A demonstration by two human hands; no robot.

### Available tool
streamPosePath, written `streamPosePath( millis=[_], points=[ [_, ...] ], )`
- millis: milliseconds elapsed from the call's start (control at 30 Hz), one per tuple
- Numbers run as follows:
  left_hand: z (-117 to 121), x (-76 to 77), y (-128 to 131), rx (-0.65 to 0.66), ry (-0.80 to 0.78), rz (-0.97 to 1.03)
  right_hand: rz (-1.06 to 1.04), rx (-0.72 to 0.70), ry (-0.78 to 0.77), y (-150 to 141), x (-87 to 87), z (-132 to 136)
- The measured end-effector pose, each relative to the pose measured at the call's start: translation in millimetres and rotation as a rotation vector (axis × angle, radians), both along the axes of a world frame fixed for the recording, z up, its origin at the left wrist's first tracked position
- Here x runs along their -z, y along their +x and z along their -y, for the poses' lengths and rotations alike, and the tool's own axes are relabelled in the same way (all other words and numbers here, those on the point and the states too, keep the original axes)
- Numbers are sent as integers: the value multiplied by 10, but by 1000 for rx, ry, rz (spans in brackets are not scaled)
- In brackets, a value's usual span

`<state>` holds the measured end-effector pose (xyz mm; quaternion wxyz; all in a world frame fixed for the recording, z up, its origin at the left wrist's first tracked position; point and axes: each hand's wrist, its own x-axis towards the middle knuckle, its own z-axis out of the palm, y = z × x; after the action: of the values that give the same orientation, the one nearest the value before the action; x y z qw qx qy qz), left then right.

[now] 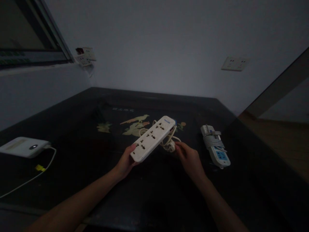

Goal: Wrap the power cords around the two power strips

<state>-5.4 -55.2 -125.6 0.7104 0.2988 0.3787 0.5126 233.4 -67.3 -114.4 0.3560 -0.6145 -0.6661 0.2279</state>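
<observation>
My left hand (126, 162) is closed on the near end of a white power strip (152, 138), held tilted above the dark table. Its socket face shows, and its far end points up and to the right. A pale cord (174, 138) hangs in loose loops behind the strip. At the right, my right hand (189, 158) pinches the plug (170, 147) on this cord between thumb and fingers. Beyond my right hand, a second power strip (220, 155) with blue sockets lies on the table, its grey cord (213, 141) wrapped around it.
The black table (149, 193) carries a bird-and-flower picture (135, 125). A white device (25, 146) with a cable (51, 159) and yellow tag (40, 168) lies at the left. Wall sockets (233, 63) are at the right, and others (88, 53) near the window (31, 32).
</observation>
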Motion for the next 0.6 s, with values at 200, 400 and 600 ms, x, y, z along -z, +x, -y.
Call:
streamPosePath(
  millis=[200, 400, 600],
  points=[
    [11, 14, 3, -1, -65, -12, -53, -63, 53, -35, -39, 21],
    [17, 17, -7, 5, -56, -13, -148, -138, 72, -36, -25, 31],
    [6, 22, -1, 17, -15, 21, -79, -203, 132, -9, 52, -16]
  ],
)
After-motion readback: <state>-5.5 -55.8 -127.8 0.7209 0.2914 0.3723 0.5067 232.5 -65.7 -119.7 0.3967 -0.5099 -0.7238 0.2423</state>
